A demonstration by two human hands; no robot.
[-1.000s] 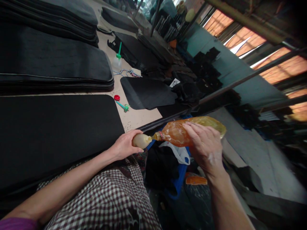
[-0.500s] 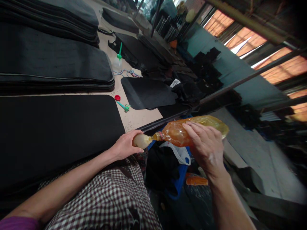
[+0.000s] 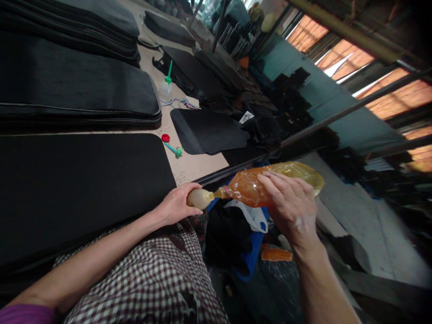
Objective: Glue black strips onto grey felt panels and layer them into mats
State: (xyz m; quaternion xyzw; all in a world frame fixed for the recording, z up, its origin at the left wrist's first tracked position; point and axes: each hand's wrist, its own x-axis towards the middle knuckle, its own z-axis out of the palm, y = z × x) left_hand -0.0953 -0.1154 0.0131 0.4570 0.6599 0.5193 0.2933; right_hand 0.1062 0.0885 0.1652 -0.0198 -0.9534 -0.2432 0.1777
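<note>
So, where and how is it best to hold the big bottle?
I would grip the big bottle around its wide body, coming from the near right side, as the right hand does. Its narrow neck points left at the small bottle, so that end seems best left free.

2 black stacks (image 3: 81,81) show at upper left, a squeeze bottle (image 3: 165,92) and cord (image 3: 189,105) left of upper centre, a white bag (image 3: 252,218) right of lower centre, and orange panels (image 3: 388,93) at upper right.
</note>
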